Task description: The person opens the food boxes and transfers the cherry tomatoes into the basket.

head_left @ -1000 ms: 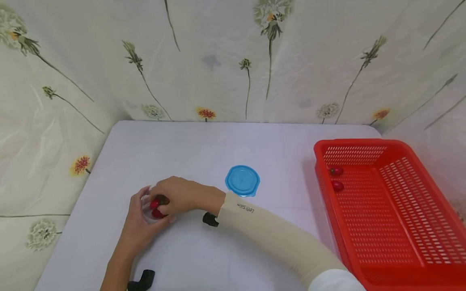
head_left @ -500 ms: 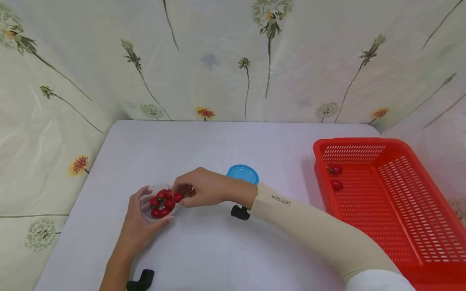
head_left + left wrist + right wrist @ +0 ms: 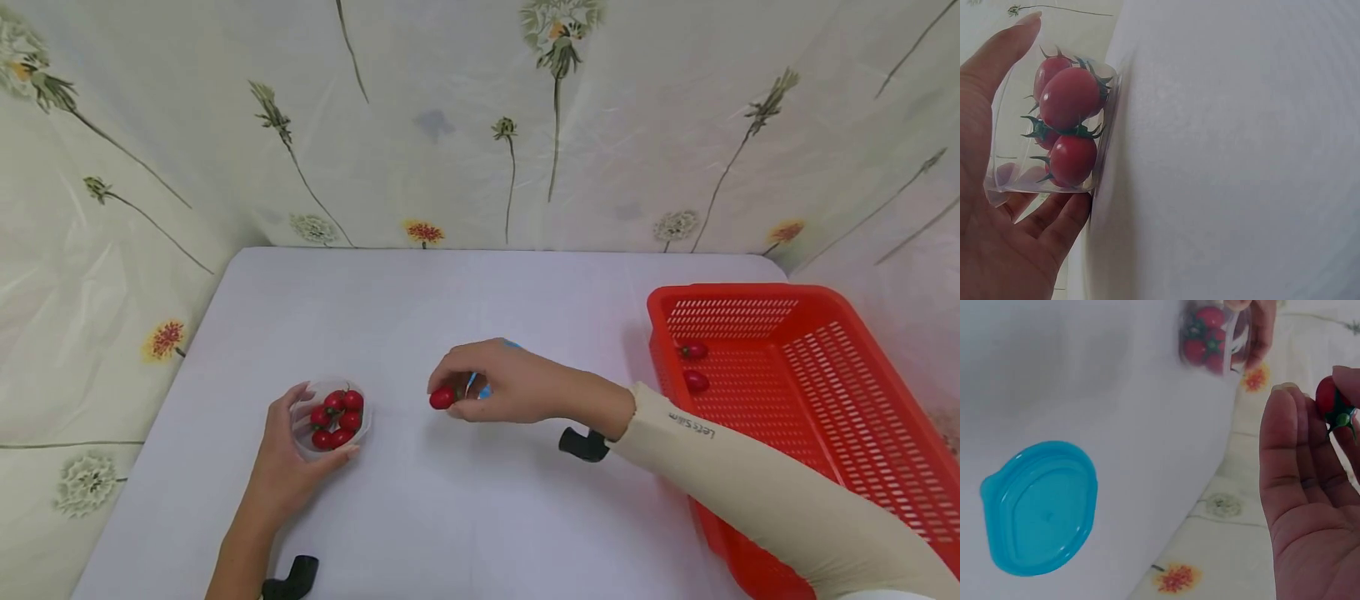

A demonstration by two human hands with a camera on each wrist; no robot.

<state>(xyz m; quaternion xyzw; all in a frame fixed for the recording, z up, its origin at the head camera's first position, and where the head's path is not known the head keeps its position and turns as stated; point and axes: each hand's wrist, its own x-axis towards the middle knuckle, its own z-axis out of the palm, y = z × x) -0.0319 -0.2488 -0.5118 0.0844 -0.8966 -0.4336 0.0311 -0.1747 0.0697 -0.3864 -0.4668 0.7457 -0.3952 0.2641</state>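
My left hand (image 3: 288, 467) grips the clear plastic cup (image 3: 313, 393) of red tomatoes (image 3: 351, 421); my right hand (image 3: 498, 383) pinches one red, green-stemmed oval tomato (image 3: 442, 397) over the flat white table (image 3: 450, 517); light fingertip pressure should spare its skin

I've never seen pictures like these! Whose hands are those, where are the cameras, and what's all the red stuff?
There's no robot here, just one person's two bare hands. The wide picture comes from a camera on the person's head, looking forward and down. The other two come from a camera on each wrist, watching that hand's work.

The left hand is wrapped around a clear cup with small red tomatoes inside. The right hand pinches a single tomato between thumb and fingers.

A blue lid lies on the white table. The big red basket has two more tomatoes in it.
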